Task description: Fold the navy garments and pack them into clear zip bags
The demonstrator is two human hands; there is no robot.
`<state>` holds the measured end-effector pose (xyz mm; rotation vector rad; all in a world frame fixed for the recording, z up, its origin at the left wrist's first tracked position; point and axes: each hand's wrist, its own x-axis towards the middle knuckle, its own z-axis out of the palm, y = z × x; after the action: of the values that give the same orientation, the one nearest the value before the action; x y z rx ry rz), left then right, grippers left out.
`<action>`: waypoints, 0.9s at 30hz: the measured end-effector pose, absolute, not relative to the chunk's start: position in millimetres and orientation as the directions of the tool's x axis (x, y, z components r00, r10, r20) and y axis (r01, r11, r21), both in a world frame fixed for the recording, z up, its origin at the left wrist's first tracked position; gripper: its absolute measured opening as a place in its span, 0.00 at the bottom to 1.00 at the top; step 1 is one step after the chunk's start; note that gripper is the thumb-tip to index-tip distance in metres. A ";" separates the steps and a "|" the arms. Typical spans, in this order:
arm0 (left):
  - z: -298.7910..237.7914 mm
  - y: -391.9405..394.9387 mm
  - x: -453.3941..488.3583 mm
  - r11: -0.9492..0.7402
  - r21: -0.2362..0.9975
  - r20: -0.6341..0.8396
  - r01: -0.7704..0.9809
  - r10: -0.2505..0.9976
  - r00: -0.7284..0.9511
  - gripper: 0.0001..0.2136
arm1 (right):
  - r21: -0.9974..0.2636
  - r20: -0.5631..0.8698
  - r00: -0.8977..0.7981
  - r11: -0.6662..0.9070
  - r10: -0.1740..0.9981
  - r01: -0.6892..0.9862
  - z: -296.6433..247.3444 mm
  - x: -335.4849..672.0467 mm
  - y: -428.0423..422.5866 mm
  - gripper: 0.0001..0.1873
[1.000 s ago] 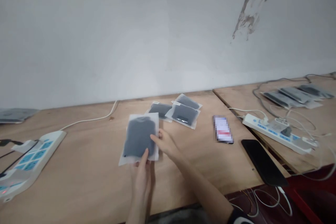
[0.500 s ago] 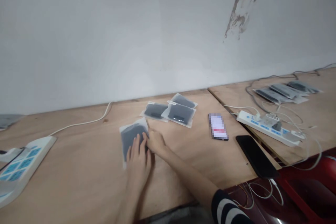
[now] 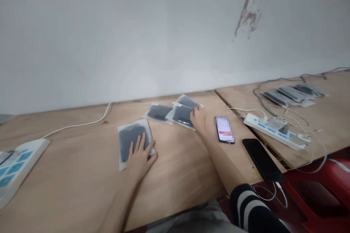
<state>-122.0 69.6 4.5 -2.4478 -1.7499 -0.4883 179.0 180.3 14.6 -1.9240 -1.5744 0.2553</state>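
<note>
My left hand (image 3: 140, 154) lies flat, fingers spread, on a clear plastic pouch with a dark item inside (image 3: 131, 140), pressing it to the wooden table (image 3: 82, 174). My right hand (image 3: 199, 118) reaches farther back and rests on the nearest of three similar pouches (image 3: 182, 115) near the wall; its fingers curl down on the pouch edge. The other two pouches (image 3: 158, 112) lie just left and behind.
A lit phone (image 3: 224, 129) and a dark phone (image 3: 259, 160) lie right of my right hand. White power strips sit at the far left (image 3: 16, 162) and on the right table (image 3: 276, 130) with cables. More pouches (image 3: 290, 94) lie at the back right.
The pouch was lowered from both hands onto the table. My left hand now lies flat on it, and my right hand has let go and moved right and back to the pile of pouches.
</note>
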 end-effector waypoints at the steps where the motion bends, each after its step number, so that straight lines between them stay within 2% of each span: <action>1: 6.0 72.7 -126.8 -0.342 0.105 0.298 0.934 0.907 0.299 0.19 | -0.563 0.232 0.280 -0.106 0.931 0.820 14.6 189.1 183.6 0.21; 6: 12.1 77.2 -142.6 -0.330 0.091 0.255 0.940 0.920 0.298 0.20 | -0.539 0.163 0.277 -0.150 0.947 0.829 6.4 209.0 194.5 0.18; 10: 14.4 61.3 -132.1 -0.335 0.119 0.347 0.935 0.896 0.278 0.20 | -0.581 0.103 0.258 -0.153 0.961 0.800 0.3 210.6 200.2 0.18; 14: 25.0 38.2 -109.4 -0.415 0.245 0.432 0.876 0.856 0.285 0.17 | -0.656 0.032 0.165 -0.104 0.986 0.747 -1.2 214.0 197.4 0.13; 17: 37.0 20.9 -91.6 -0.449 0.405 0.368 0.797 0.878 0.308 0.16 | -0.702 0.030 0.096 -0.047 0.995 0.711 1.8 218.0 187.8 0.11; 21: 43.5 -0.1 -72.2 -0.383 0.548 0.274 0.744 0.922 0.273 0.13 | -0.755 0.035 -0.024 0.042 0.999 0.654 14.4 229.2 162.9 0.12; 24: 44.1 -13.8 -65.5 -0.316 0.605 0.251 0.731 0.947 0.202 0.12 | -0.799 0.022 -0.166 0.117 0.986 0.590 27.7 239.3 135.5 0.16; 27: 48.6 -25.7 -65.3 -0.331 0.581 0.305 0.744 0.935 0.178 0.13 | -0.851 -0.030 -0.337 0.153 0.941 0.502 36.0 239.9 110.3 0.19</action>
<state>-65.3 -25.7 48.6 -2.6235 -1.9456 -1.1002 239.9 110.3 36.0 -1.3707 -1.9118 1.0945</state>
